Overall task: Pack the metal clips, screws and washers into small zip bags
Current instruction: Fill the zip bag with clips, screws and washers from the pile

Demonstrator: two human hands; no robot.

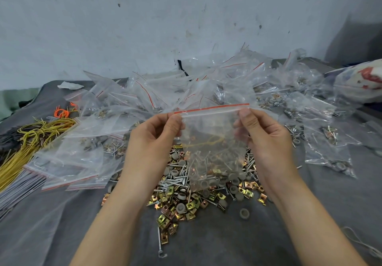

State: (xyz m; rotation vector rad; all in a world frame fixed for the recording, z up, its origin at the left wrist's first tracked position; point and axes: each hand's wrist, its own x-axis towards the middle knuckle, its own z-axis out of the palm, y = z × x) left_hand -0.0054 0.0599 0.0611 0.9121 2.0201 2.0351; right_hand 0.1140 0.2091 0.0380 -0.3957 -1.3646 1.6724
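My left hand point(153, 139) and right hand point(266, 139) each pinch a top corner of a zip bag point(213, 125), grip closed on its red-striped edge. The bag hangs over the loose pile point(186, 201) of clips, screws and washers, and is already loaded. Behind it lie heaped filled bags point(206, 88). The pile on the grey cloth point(206, 245) is still large, so I judge much remains.

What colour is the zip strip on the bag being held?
Red-orange, on the clear bag's zip strip; head view shows it.
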